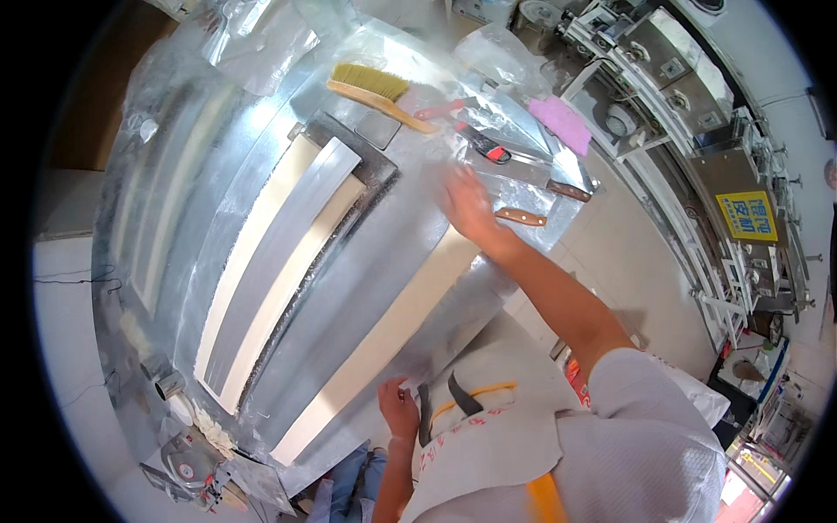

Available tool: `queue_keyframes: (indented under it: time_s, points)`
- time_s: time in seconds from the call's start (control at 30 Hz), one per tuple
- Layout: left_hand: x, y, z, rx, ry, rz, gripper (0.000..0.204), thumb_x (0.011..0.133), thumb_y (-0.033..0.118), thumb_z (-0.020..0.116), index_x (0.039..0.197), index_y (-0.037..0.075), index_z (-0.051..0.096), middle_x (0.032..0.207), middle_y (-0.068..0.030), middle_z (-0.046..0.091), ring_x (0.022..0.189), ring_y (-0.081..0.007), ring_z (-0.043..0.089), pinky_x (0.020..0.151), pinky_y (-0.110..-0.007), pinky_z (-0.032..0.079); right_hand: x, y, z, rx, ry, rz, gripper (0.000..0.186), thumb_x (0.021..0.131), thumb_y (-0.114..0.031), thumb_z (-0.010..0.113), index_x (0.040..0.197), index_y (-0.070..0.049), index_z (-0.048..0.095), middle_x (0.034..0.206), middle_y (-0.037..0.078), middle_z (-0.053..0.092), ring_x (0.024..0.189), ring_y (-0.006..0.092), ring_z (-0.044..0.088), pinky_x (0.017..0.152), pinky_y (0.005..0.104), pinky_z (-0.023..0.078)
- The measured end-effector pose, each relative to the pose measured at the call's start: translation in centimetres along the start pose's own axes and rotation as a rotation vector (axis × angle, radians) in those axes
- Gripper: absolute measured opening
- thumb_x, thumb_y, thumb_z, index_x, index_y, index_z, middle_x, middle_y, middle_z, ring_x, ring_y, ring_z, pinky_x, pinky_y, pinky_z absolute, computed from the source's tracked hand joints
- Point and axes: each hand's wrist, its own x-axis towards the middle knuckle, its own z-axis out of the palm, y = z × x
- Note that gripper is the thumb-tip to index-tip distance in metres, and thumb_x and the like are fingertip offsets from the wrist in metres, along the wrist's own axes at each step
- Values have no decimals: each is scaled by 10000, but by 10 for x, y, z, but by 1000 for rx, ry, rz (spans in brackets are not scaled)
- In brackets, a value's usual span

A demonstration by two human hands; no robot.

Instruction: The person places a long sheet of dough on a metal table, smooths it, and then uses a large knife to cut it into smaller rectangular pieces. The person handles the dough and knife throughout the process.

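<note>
My right hand (468, 202) is over the far end of a long pale dough strip (375, 349) on the metal table. Motion smears its fingers, so their grip is unclear. My left hand (398, 410) hangs by the table's near edge, beside my apron (488, 453). Its fingers are loosely bent, a little apart, with nothing visible in them. Left of the strip, two more pale dough bands (253, 248) lie side by side on a dark, crumb-edged board (381, 167). A long grey flat strip (292, 218) runs between and over them.
A wooden-handled brush (370, 87) lies at the table's far side. Right of it are a black-and-red tool (484, 144), a wooden-handled knife (567, 189), another wooden handle (521, 216) and a pink cloth (561, 125). Clear plastic sheeting (261, 44) lies at far left. Metal machines (680, 70) stand to the right.
</note>
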Motion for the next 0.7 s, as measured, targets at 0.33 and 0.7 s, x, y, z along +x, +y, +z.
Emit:
queue_keyframes:
  time_s: [0.33, 0.7]
  points:
    - [82, 54, 15, -144, 100, 111, 161, 962, -7, 706, 1109, 58, 713, 1000, -88, 706, 854, -197, 694, 773, -330, 563, -54, 99, -148, -112, 56, 359, 271, 965, -78, 704, 1236, -70, 710, 1156, 160, 722, 1096, 403, 649, 996, 519, 505]
    - [179, 266, 104, -308, 10, 132, 141, 991, 11, 693, 1123, 49, 727, 1017, -105, 708, 844, -214, 695, 761, -332, 560, 156, 263, -143, -159, -297, 254, 270, 968, -183, 698, 1226, -114, 733, 1087, 148, 664, 1103, 389, 635, 987, 506, 518]
